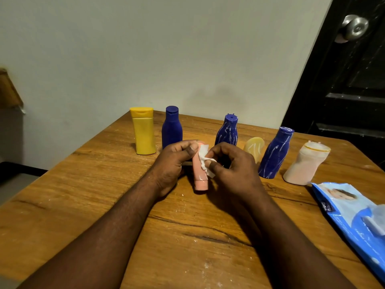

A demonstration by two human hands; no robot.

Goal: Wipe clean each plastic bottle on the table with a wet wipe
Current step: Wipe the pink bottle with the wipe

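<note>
Bare wood of the brown wooden table (pixel 187 243) lies open around both forearms, with a blue wet-wipe packet (pixel 352 213) at its right edge and a row of standing plastic bottles (pixel 226 132) behind. The left hand (pixel 173 163) grips a small pink plastic tube bottle (pixel 200 180), white-streaked, over the table's middle. The right hand (pixel 233 172) pinches a crumpled white wet wipe (pixel 203 152) against it. Its long axis runs near-to-far, cap end nearest.

My bare forearms reach forward, converging. My left hand (pixel 173 161) curls round a small pink plastic bottle (pixel 200 180); my right hand (pixel 231 165) pinches a crumpled white wet wipe (pixel 204 157) against it, thumb and fingers bent.
</note>
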